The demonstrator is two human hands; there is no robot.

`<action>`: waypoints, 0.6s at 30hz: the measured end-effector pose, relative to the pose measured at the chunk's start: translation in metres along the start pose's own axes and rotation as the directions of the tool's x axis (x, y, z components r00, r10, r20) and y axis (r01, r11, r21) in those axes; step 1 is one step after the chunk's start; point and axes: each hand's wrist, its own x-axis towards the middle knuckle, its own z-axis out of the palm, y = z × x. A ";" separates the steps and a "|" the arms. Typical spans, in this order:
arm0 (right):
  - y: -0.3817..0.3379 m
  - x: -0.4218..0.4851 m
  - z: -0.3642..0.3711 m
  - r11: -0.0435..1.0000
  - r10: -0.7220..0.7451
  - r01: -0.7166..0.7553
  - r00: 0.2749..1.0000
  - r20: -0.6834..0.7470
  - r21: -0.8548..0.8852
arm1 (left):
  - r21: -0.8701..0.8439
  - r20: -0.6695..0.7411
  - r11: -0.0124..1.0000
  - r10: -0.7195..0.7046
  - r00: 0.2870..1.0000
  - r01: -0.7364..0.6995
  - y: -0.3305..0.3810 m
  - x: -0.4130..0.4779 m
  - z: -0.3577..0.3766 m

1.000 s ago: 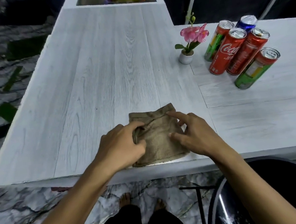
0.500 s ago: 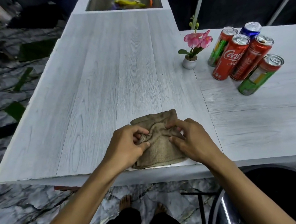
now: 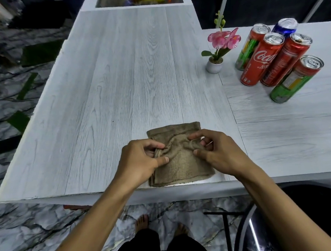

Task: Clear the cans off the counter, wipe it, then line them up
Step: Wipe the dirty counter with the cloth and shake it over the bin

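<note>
Whitewashed counter (image 3: 118, 79): left hand (image 3: 141, 162) and right hand (image 3: 219, 153) pinch a rumpled, folded brown cloth (image 3: 183, 163)

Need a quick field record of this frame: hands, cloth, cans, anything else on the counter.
left hand: pinching the cloth's left side
right hand: pinching the cloth's right side
cloth: brown, folded, bunched between the hands, near front edge of counter
cans: five upright, clustered on the right section
flower pot: small, white, pink flower, left of the cans
</note>
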 end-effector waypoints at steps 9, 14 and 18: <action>-0.004 0.002 -0.002 0.998 0.038 -0.036 0.998 0.041 -0.043 | -0.023 0.096 0.998 -0.057 0.994 0.060 -0.003 0.007 -0.009; -0.002 -0.001 -0.005 0.999 0.020 -0.021 1.000 0.021 0.035 | -0.095 0.102 0.995 -0.008 0.995 0.018 0.000 0.007 -0.005; 0.003 -0.005 -0.008 0.991 0.010 -0.011 1.000 0.004 0.134 | -0.143 0.043 0.990 0.016 0.999 -0.009 0.000 0.002 0.002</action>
